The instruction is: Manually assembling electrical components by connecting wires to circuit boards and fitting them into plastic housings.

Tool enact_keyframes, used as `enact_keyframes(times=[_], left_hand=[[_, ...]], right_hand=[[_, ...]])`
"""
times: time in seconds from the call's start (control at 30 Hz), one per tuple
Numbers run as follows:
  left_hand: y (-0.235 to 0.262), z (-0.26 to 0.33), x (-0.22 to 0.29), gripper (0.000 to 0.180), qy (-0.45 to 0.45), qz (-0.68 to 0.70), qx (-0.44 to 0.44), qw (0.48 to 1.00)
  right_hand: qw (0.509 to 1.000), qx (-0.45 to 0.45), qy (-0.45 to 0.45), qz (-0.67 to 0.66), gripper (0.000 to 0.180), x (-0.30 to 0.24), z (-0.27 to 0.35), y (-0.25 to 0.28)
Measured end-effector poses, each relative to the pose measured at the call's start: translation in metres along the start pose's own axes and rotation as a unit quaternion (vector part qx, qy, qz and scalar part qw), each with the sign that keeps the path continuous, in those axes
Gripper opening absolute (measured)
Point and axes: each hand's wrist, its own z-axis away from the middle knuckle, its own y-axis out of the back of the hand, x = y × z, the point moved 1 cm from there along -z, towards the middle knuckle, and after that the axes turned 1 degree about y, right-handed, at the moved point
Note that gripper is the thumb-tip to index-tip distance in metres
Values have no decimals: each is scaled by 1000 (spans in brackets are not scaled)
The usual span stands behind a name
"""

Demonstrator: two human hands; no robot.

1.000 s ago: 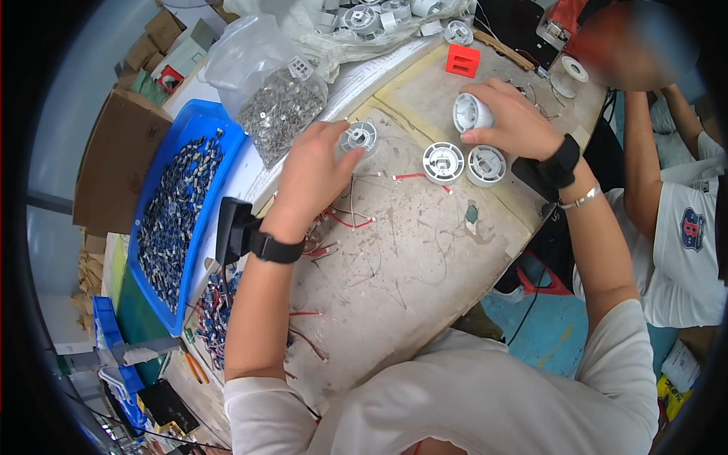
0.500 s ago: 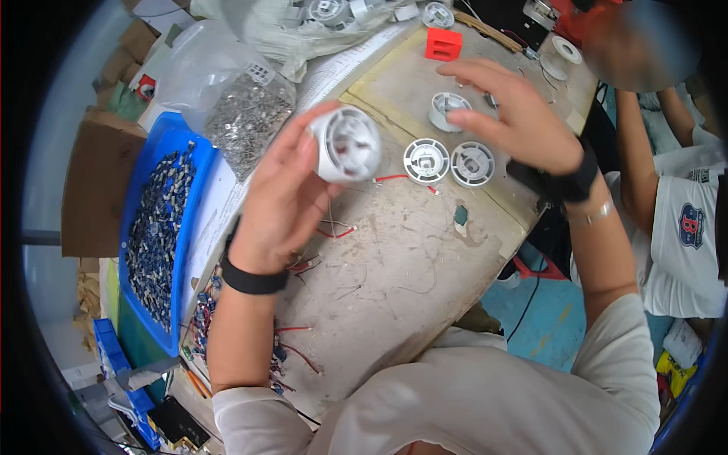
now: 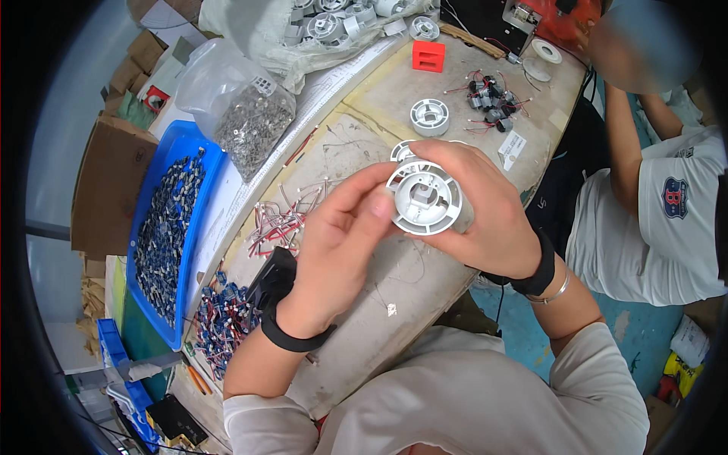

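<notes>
White plastic spool (image 3: pixel 425 201), pinched between left hand (image 3: pixel 341 243) and right hand (image 3: pixel 481 212) above the bench (image 3: pixel 356 334), could slip from the fingertip hold and fall among loose wires (image 3: pixel 284 220) at left, with another spool (image 3: pixel 429 117) and small motors (image 3: pixel 489 98) lying beyond.

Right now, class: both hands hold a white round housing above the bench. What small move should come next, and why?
Probably tilt the white round housing slightly to check its square centre socket: the left hand and right hand both grip it, the open face points up, and nothing visible is seated there.
</notes>
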Motion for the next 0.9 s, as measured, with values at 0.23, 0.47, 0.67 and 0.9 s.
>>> enact_keyframes(times=[0.23,0.47,0.67,0.9], left_hand=[[-7,0,-1,42,7,-40,14,999],[-7,-1,-8,32,7,-73,24,997],[0,-3,-10,32,75,-99,5,992],[-5,2,-19,40,-13,-93,-17,995]], right_hand=[[1000,3,-4,16,56,-7,8,3],[999,-33,-39,-20,57,-7,17,1],[995,-90,-27,-17,56,-9,16,-2],[997,-71,1,-7,54,-9,18,-7]])
